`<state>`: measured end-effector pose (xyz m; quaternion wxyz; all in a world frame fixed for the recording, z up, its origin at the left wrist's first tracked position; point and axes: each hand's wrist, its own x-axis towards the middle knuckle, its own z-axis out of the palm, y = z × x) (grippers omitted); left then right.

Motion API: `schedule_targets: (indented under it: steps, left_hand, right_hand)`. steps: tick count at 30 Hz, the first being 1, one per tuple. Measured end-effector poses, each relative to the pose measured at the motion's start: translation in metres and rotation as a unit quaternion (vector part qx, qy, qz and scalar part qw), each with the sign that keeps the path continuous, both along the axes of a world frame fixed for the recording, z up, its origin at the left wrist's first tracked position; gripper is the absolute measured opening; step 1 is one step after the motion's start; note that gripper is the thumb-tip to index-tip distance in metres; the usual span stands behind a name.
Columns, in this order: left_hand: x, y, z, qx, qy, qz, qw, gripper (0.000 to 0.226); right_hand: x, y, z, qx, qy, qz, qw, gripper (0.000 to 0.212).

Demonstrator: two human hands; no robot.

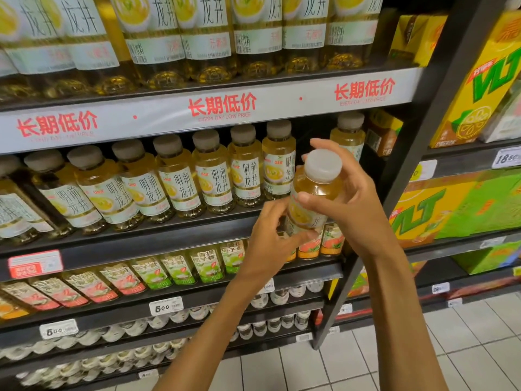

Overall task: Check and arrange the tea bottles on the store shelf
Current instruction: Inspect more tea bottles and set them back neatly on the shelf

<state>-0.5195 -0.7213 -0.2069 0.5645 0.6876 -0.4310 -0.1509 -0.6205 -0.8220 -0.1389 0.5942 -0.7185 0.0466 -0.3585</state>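
While both hands grip it, a clear plastic tea bottle [313, 193] of amber liquid hangs before the dark shelf [158, 230].

Right hand [349, 204] curls round its smooth shoulder under the matte white cap [322, 165]; left hand [270, 235] pinches the glossy label's base. Behind, a row of matching bottles [174, 182] stands under a white price strip [222, 108], beside yellow cartons [479, 88].
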Motion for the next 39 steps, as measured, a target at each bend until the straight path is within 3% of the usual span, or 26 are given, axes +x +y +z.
schedule_targets:
  steps: [6, 19, 22, 26, 39]
  left_hand:
    - [0.0, -0.029, -0.001, -0.015, -0.002, 0.07, 0.997, 0.053]
    - [-0.007, -0.063, -0.017, -0.013, -0.076, 0.231, 0.97, 0.05]
    - [-0.009, -0.065, -0.02, -0.027, -0.106, 0.249, 0.962, 0.049]
    - [-0.012, -0.071, -0.02, -0.029, -0.126, 0.263, 0.956, 0.047]
    - [-0.008, -0.084, -0.014, -0.023, -0.084, 0.251, 0.964, 0.046]
  right_hand:
    - [0.017, -0.019, -0.011, 0.054, -0.034, -0.136, 0.989, 0.061]
    - [0.046, -0.048, -0.017, -0.04, 0.02, -0.166, 0.985, 0.06]
    - [0.049, -0.048, -0.018, -0.096, 0.047, -0.209, 0.972, 0.064]
    - [0.047, -0.044, -0.021, -0.137, 0.009, -0.284, 0.949, 0.063]
    - [0.043, -0.049, -0.034, -0.221, 0.059, -0.339, 0.913, 0.052]
